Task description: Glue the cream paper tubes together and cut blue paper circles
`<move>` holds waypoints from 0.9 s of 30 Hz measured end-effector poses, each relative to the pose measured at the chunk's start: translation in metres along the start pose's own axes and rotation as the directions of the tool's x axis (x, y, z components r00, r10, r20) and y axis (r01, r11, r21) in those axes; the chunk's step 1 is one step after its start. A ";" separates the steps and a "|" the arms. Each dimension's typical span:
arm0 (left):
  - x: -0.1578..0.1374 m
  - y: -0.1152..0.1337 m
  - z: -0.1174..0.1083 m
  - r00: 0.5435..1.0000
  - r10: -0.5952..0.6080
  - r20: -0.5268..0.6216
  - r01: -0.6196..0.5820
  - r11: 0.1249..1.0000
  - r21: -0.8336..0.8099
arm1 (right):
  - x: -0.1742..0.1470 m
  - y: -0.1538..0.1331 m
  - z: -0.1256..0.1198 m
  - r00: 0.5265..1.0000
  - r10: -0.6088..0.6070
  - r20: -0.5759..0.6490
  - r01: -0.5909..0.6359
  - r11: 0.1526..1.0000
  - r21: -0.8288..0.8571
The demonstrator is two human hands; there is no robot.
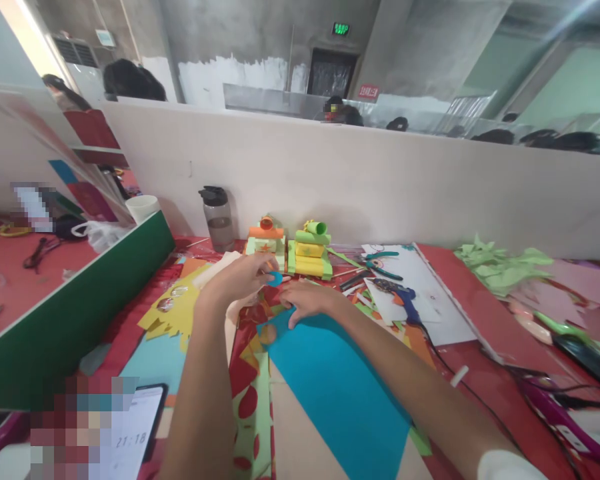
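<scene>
Blue sheet [343, 387]: on the counter [437, 267]; keep flat.
Right hand [305, 299]: half-curled, ungripping, thumb on sheet's upper end; press lightly.
Left hand [259, 270]: fingertips nearly closed on blue disc [276, 280]; avoid creasing.

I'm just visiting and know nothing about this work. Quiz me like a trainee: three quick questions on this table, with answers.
1. What is at the fingertips of the person's left hand?
A) teal-handled pliers
B) a small, rounded blue paper piece
C) a white cup

2. True or false: in the picture, the grey see-through bottle with a black lid stands left of the green-and-yellow rolled-paper model.

3. Fill in: the right hand is over the far end of a large, flat ____ sheet.

Key: 1 B; 2 true; 3 blue.
</scene>
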State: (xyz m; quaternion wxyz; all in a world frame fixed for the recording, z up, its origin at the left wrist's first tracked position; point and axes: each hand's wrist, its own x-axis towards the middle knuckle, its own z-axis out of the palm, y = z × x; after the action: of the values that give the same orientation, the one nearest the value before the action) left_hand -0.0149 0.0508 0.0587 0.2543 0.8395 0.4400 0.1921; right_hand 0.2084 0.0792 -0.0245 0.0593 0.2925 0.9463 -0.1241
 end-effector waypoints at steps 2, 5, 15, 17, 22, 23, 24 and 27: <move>0.003 0.001 0.004 0.999 0.030 0.023 -0.030 0.999 -0.021 | -0.003 0.002 -0.002 1.000 0.002 0.006 -0.003 0.997 0.078; 0.008 0.002 0.009 0.998 0.042 0.042 -0.040 0.998 -0.044 | -0.012 0.007 -0.014 0.999 -0.011 0.035 0.002 0.967 0.254; 0.007 0.022 0.005 0.994 0.111 -0.014 -0.112 0.983 -0.148 | -0.088 0.012 -0.091 0.982 0.177 -0.064 -0.098 0.772 0.628; 0.005 0.024 0.004 0.995 0.099 -0.031 -0.103 0.984 -0.147 | -0.108 0.014 -0.096 0.962 0.240 -0.130 -0.101 0.756 0.647; 0.006 0.019 0.004 0.993 0.053 -0.104 -0.067 0.988 -0.136 | -0.141 0.016 -0.084 0.876 0.395 -0.276 -0.069 0.670 0.740; 0.007 0.018 0.005 0.992 0.053 -0.117 -0.069 0.988 -0.137 | -0.142 0.014 -0.078 0.864 0.412 -0.289 -0.062 0.658 0.751; 0.007 0.018 0.005 0.990 0.054 -0.127 -0.072 0.988 -0.139 | -0.142 0.011 -0.070 0.852 0.427 -0.301 -0.054 0.645 0.762; 0.007 0.024 0.004 0.993 0.032 -0.118 -0.046 0.991 -0.124 | -0.129 -0.001 -0.043 0.872 0.389 -0.297 -0.045 0.668 0.743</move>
State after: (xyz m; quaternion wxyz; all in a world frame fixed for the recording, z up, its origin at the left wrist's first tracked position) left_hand 0.0064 0.0440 0.0703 0.2773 0.8176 0.4245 0.2728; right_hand 0.3119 0.0207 0.0411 -0.2555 0.4256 0.7676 -0.4054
